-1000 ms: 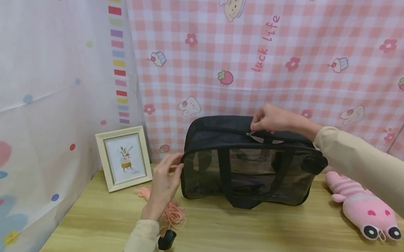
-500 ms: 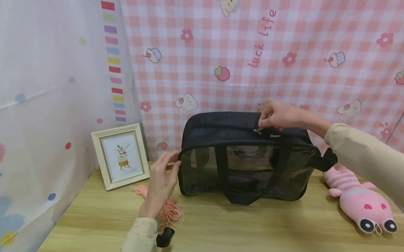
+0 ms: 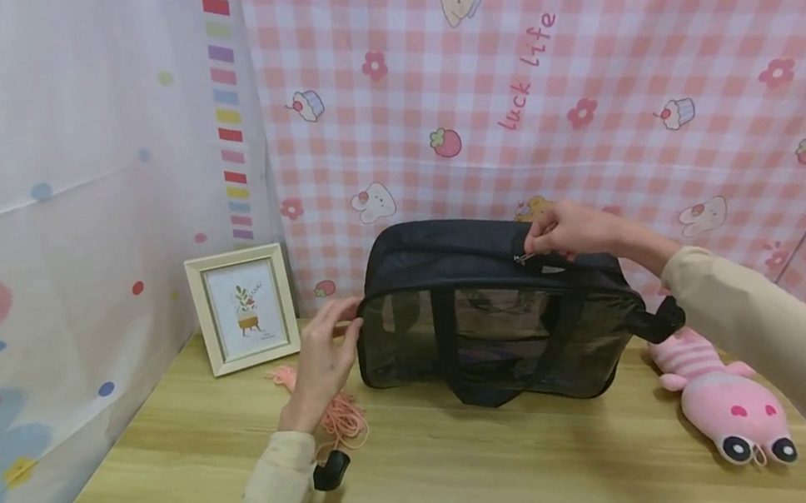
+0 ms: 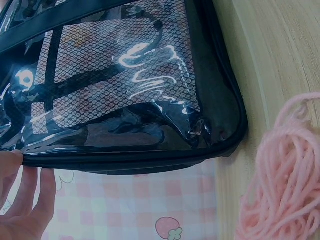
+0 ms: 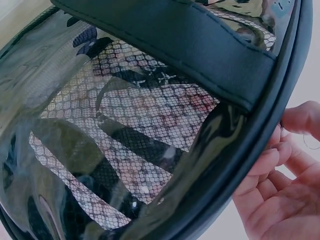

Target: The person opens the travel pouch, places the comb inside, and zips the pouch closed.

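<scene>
A black bag with see-through side panels [image 3: 499, 328] stands upright on the table, a strap handle [image 3: 448, 346] hanging down its front. My left hand [image 3: 322, 362] pinches the upper left corner; the left wrist view shows its thumb and fingers [image 4: 37, 200] at the piped edge. On the bag's top, my right hand [image 3: 570, 231] pinches the metal zipper pull [image 3: 520, 258]. A short gap in the zipper shows just right of the pull. In the right wrist view the curled right hand [image 5: 280, 185] is partly behind the bag's edge. Mesh shows through the clear panel [image 5: 140, 120].
A cream picture frame [image 3: 244, 309] stands at the back left. Pink yarn [image 3: 344, 418] lies beneath my left wrist. A pink plush toy [image 3: 719, 401] lies at the right. Pink checked cloth [image 3: 387, 119] hangs close behind the bag.
My right hand has moved rightward along the bag's top with the zipper pull, and the gap in the zipper has become shorter. My left hand has stayed at the corner.
</scene>
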`<control>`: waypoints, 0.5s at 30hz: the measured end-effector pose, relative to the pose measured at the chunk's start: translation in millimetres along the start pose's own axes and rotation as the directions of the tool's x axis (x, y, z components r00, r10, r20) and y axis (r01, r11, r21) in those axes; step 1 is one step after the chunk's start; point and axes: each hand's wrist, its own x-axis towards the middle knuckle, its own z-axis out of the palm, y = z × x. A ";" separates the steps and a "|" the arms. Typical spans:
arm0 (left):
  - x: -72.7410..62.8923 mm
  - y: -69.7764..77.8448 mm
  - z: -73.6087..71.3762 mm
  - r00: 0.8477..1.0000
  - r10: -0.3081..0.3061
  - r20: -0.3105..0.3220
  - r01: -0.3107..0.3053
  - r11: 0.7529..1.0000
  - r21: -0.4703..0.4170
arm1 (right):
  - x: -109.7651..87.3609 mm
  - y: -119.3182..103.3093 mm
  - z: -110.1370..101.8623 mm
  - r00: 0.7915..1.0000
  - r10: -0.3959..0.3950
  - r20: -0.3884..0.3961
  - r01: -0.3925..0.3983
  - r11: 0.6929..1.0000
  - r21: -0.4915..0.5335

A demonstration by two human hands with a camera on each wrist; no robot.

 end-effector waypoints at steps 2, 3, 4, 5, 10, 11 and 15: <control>0.0 0.2 -0.2 1.000 -0.001 -0.002 0.001 1.000 -0.002 | -0.6 0.5 -0.5 1.000 -0.014 0.001 0.014 1.000 0.000; 0.0 0.3 -0.2 1.000 0.000 -0.003 0.000 1.000 -0.005 | -1.1 1.6 -0.9 1.000 -0.019 0.004 0.019 1.000 0.001; -0.1 0.3 -0.2 1.000 0.002 -0.004 -0.002 1.000 -0.008 | -1.6 3.3 -1.3 1.000 -0.024 0.007 0.024 1.000 -0.006; -0.2 0.2 -0.2 1.000 0.005 -0.005 -0.005 1.000 -0.011 | -2.7 5.4 -2.0 1.000 -0.019 0.007 0.019 1.000 -0.010; -0.7 -1.2 0.3 1.000 0.015 -0.006 -0.015 1.000 -0.017 | -10.7 19.8 -7.1 1.000 0.020 0.011 -0.020 0.999 -0.025; -0.9 -1.5 0.2 1.000 0.014 -0.005 -0.014 1.000 -0.014 | -12.4 22.4 -8.0 1.000 0.028 0.011 -0.027 0.999 -0.022; -1.9 -1.2 1.1 1.000 0.002 -0.003 -0.002 1.000 -0.015 | -18.1 31.4 -10.4 0.999 0.032 0.014 -0.032 0.999 -0.006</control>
